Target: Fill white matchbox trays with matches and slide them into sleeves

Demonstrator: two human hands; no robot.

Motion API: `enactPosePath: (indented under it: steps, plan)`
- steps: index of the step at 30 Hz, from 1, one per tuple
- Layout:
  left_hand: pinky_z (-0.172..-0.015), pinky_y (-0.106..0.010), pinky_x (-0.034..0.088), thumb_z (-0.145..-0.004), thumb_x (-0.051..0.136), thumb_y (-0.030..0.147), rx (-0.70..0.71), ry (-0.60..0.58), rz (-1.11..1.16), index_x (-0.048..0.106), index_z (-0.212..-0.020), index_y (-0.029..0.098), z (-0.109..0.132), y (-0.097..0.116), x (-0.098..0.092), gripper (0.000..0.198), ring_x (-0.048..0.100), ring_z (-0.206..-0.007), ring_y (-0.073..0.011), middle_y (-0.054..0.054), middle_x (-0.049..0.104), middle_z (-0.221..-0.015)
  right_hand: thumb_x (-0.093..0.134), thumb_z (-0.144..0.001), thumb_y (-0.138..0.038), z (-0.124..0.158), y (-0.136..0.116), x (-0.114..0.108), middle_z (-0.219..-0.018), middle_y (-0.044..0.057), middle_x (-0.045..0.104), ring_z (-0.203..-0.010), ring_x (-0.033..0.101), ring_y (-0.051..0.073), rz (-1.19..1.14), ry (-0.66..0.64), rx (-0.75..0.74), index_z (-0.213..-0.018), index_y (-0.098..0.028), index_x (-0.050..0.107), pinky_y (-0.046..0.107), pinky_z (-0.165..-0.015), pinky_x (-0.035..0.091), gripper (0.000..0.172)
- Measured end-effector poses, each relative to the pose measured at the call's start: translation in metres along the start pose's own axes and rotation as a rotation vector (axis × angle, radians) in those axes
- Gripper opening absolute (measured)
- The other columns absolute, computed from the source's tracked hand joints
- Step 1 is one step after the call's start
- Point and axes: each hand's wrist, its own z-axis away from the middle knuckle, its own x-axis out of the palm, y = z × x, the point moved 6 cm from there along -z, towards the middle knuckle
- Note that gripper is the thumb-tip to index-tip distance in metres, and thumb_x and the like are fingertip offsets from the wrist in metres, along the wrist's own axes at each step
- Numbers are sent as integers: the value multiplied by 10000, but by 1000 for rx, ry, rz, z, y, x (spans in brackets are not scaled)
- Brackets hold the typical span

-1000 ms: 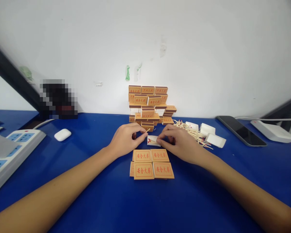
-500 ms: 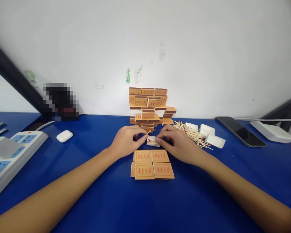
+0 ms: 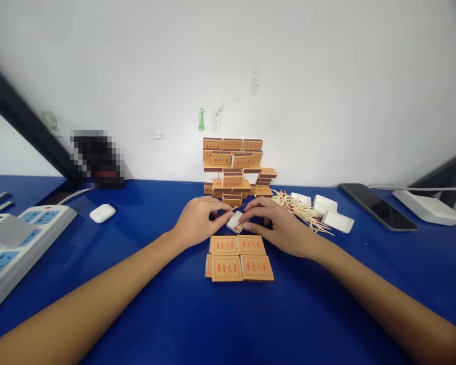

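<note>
My left hand is closed in a pinch, with a matchstick poking out past its fingertips. Its thumb is beside a small white matchbox tray, which sits askew between my two hands. A few red-tipped matches lie slanted over the tray's right side, pinched by the thumb and fingers of my right hand; that hand hides part of the tray. Just nearer to me, tan matchboxes with red lettering lie flat in a two-by-two block, with more boxes beneath.
Matchboxes are stacked into a tiered structure against the wall. Right of it lie a heap of loose matches and white trays. A phone and white box are far right; an earbud case and power strip are left.
The white tray has turned and tilted, and its matches have shifted towards my right fingers. My left hand keeps its pinch on the matchstick. The stacked boxes stand as before.
</note>
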Motion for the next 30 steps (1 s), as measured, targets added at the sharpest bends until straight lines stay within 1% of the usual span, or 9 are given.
enactPosePath:
  steps: [4,7,10,14,17,19,22,27,30]
  plan:
    - [-703,-309,536,-992,690,245,138,57,-102,808,-991,197,-5,13,-8,127,700,-778,-186,-36,802,-883,649,-1021,-367,2,-7,-12,-1034,63,727,-830,646,198,-47,170,-63,-1074,-273,776,344,-658,517,167]
    - [-757,-325,540,-1010,648,216,251,6,-200,786,-955,184,-8,28,-8,152,704,-820,-197,-35,796,-884,710,-990,-342,5,-16,-18,-975,32,743,-725,618,163,-51,273,-111,-1114,-264,760,321,-598,495,155]
    - [-753,-325,527,-1015,638,222,265,-62,-244,770,-910,177,-11,38,-5,174,700,-820,-198,-31,782,-861,703,-1001,-311,6,-24,-19,-934,9,765,-689,611,147,-43,288,-136,-1047,-264,767,314,-593,490,92]
    - [-737,-339,509,-978,721,375,106,-79,-221,780,-947,195,-13,38,-4,193,698,-818,-206,-24,774,-866,683,-1012,-315,7,-19,-23,-943,10,794,-728,647,167,-17,347,-100,-978,-265,771,326,-596,487,107]
    - [-690,-336,493,-827,831,588,-124,-154,-130,790,-1075,218,-13,23,-1,447,692,-785,-208,-26,780,-934,696,-999,-346,7,-7,-27,-981,28,808,-767,666,190,-13,388,-34,-956,-256,779,340,-606,484,130]
    - [-653,-322,483,-751,865,627,-233,-226,-49,797,-1073,219,-12,13,2,524,683,-757,-201,-29,780,-940,702,-993,-348,6,-2,-26,-954,28,803,-727,642,182,-5,368,-11,-942,-253,784,340,-601,469,135]
    - [-618,-299,480,-724,896,540,-329,-295,73,805,-1037,204,-13,0,5,468,665,-701,-174,-30,781,-915,706,-985,-312,3,1,-21,-869,15,770,-675,596,165,11,301,-18,-928,-250,785,328,-589,441,116]
    - [-654,-279,513,-827,795,275,-368,-319,192,795,-1101,173,-14,-12,4,292,672,-685,-144,-39,801,-934,699,-977,-259,3,-2,-17,-794,2,721,-645,560,152,87,274,-59,-900,-232,768,326,-614,436,107]
    - [-685,-286,525,-886,741,275,-360,-289,213,794,-1088,170,-14,-11,2,234,693,-713,-152,-45,812,-931,691,-977,-249,5,-3,-16,-790,0,711,-643,555,152,98,251,-59,-891,-233,761,321,-602,431,112]
